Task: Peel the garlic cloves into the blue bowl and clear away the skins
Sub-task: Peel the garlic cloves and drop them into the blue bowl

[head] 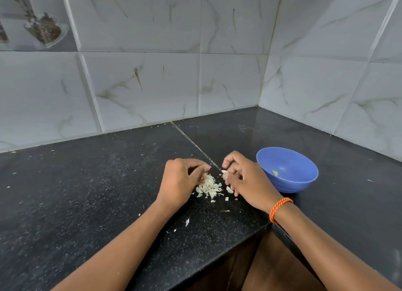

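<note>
The right hand (245,180), fingers curled round a pale garlic clove (224,171), sits just left of the blue bowl (289,171) and nearer to it than the left hand (182,180), whose curled fingers touch the skins (208,187) farther left.

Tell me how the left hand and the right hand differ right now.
The left hand reaches its fingers into the pale heap of garlic skins; the right hand pinches a small pale garlic clove. The right wrist wears an orange braided band; the left is bare. Both hang over the black speckled stone counter.
</note>
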Action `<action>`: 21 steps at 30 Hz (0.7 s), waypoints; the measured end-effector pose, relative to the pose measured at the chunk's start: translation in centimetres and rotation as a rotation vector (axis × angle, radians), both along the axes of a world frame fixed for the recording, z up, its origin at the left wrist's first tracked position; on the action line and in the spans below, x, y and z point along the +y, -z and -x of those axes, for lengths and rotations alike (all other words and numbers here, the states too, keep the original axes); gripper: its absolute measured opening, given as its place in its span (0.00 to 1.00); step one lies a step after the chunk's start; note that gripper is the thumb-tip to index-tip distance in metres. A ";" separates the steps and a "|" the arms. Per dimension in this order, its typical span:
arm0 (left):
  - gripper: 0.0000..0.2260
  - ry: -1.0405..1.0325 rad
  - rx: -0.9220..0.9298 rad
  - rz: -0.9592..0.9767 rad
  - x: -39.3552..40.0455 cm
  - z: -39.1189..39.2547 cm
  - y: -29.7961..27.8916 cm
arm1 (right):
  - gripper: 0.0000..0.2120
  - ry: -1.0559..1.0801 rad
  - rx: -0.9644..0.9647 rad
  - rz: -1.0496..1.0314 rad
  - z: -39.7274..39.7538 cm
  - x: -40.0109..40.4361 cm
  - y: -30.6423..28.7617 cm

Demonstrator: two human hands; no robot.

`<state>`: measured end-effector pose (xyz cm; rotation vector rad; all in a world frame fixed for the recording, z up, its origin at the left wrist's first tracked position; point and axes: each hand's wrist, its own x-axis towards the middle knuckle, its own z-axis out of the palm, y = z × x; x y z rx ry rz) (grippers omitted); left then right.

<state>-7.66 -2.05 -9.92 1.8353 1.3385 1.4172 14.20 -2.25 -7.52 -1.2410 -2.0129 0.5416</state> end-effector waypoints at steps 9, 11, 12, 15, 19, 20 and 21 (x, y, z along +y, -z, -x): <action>0.17 -0.118 0.128 -0.090 -0.3 -0.6 -0.6 | 0.07 0.040 -0.347 -0.212 -0.4 0.0 0.2; 0.07 -0.007 0.151 -0.107 -0.4 -0.5 -0.4 | 0.07 0.010 -0.398 -0.212 0.0 0.1 -0.2; 0.06 0.028 0.189 -0.136 -0.4 -0.5 -0.5 | 0.07 -0.002 -0.403 -0.216 0.0 0.1 -0.8; 0.07 -0.001 0.165 -0.163 -0.3 -0.8 -0.9 | 0.07 0.025 -0.263 -0.311 -0.5 0.7 -3.2; 0.27 -0.131 0.094 -0.174 -0.4 -1.2 -1.4 | 0.09 0.116 -0.334 -0.326 0.6 0.4 -1.8; 0.27 -0.129 0.086 -0.180 -0.5 -1.2 -1.3 | 0.09 0.084 -0.438 -0.230 1.5 0.0 -0.4; 0.25 -0.119 0.092 -0.173 -0.6 -1.2 -1.2 | 0.08 0.042 -0.486 -0.182 1.8 -0.2 0.4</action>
